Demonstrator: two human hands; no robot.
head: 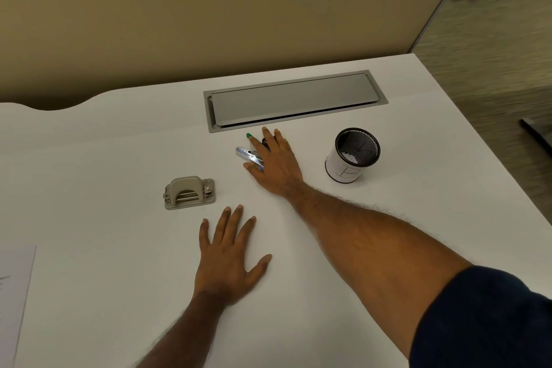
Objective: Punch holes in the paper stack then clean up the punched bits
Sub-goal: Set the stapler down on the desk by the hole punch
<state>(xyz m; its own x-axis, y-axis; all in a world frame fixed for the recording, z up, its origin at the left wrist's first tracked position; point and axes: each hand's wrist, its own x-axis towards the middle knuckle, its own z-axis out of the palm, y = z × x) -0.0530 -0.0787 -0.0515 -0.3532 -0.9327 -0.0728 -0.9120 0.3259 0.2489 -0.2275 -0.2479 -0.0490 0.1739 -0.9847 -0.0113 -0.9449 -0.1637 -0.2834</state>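
So there's one big white table with a wavy back edge, butted up against a tan partition wall, and one long grey metal cable hatch set flush into the table near the back. Two bare arms come in from the bottom. The right arm, with a dark navy sleeve at the upper arm, stretches diagonally way across, and the right hand lies palm down just in front of the hatch, fingers spread flat over a small cluster of stuff: one shiny silver stapler-looking thing, one green-tipped marker, and something dark I can't make out. It's resting on them rather than wrapped around anything, so no real hold that I can see. The left hand is flat on the bare table too, palm down, all fingers splayed, holding nothing. One black mesh pen cup with a white paper label wrapped round it stands upright to the right of the right hand, with little white bits visible inside at the bottom. One grey metal two-hole punch sits on the table just beyond and left of the left hand, not touching it. One white paper sheet, maybe a stack, pokes in at the far left edge, well apart from the punch.
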